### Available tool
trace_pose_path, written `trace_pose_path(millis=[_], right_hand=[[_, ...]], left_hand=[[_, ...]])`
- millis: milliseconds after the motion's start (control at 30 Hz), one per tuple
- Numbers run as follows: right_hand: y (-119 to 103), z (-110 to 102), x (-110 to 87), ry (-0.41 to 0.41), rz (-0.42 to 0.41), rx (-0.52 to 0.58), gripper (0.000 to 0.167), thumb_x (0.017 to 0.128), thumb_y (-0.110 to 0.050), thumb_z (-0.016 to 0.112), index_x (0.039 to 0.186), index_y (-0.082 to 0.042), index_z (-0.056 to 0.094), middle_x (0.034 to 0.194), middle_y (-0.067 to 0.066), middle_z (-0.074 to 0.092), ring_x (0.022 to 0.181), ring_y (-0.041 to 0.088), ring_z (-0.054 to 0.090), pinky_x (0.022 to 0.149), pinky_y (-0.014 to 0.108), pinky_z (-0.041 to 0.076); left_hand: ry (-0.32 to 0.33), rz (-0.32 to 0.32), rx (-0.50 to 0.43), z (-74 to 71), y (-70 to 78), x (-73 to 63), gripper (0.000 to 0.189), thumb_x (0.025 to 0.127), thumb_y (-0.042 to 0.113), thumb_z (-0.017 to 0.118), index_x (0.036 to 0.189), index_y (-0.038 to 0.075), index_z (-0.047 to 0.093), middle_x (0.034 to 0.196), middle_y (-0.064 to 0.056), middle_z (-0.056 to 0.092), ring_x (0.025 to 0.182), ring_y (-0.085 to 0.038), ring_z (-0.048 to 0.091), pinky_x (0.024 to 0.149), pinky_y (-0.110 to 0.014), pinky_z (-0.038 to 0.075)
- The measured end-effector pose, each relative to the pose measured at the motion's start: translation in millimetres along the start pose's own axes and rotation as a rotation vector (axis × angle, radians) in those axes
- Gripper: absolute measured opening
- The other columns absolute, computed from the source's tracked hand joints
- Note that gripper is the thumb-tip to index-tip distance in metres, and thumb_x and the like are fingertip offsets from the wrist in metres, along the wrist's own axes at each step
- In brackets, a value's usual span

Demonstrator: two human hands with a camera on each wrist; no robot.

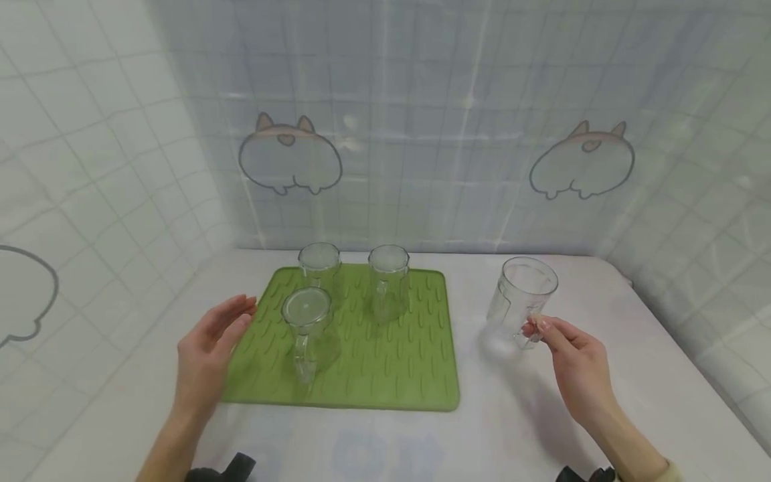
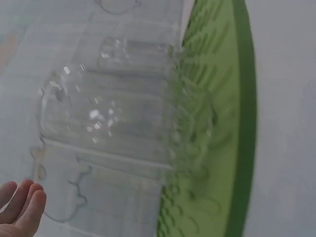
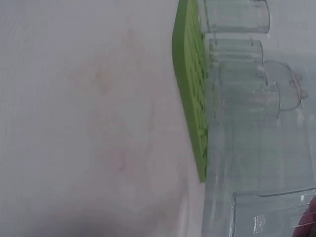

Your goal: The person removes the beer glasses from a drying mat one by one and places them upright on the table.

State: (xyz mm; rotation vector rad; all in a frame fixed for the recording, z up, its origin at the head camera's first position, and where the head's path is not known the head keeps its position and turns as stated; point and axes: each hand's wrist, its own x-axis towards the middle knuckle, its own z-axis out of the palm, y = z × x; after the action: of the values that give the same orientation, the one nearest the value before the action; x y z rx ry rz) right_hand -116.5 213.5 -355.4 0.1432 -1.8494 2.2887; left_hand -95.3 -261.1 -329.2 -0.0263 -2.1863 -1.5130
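Observation:
On the right, my right hand (image 1: pixel 578 368) pinches the handle of a clear glass mug (image 1: pixel 512 301). This mug leans slightly, close over the white table with a shadow below it; part of it fills the lower right corner of the right wrist view. Three similar clear mugs stand on a green ribbed mat (image 1: pixel 391 381): a front mug (image 1: pixel 308 325), a back left mug (image 1: pixel 319 261) and a back right mug (image 1: pixel 388 268). My left hand (image 1: pixel 207 348) hovers by the mat's left edge, fingers relaxed and holding nothing, left of the front mug.
The white tabletop (image 1: pixel 482 435) surrounds the mat. Translucent gridded curtains with cartoon animal outlines (image 1: pixel 290 157) close off the back and both sides. A dark strap device (image 1: pixel 223 468) shows at the left wrist.

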Motion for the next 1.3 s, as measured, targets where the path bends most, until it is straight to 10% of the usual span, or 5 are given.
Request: trace_pose_path(millis=[533,1300], right_hand=[[10,-39,11.9,0.113,-0.070,0.040,0.024,0.101,-0.006,0.058,0.115,0.010,0.068,0.092,0.000,0.076,0.094,0.012,0.067,0.098,0.019,0.046],[14,-73,33.0,0.207,-0.129,0.130,0.019,0.099,-0.002,0.058,0.109,0.006,0.072,0.091,0.004,0.076,0.091,0.013,0.069,0.092,0.016,0.050]], left_hand=[[-0.050,-0.176,0.175,-19.7,-47.4,16.8,0.053,0.101,0.038,0.059,0.144,0.010,0.051,0.124,0.023,0.066,0.108,0.020,0.053,0.086,0.001,0.040],[-0.050,-0.216,0.223,-20.3,-54.8,13.2,0.054,0.101,0.042,0.056,0.146,0.013,0.049,0.127,0.020,0.064,0.108,0.020,0.050,0.084,0.002,0.040]])
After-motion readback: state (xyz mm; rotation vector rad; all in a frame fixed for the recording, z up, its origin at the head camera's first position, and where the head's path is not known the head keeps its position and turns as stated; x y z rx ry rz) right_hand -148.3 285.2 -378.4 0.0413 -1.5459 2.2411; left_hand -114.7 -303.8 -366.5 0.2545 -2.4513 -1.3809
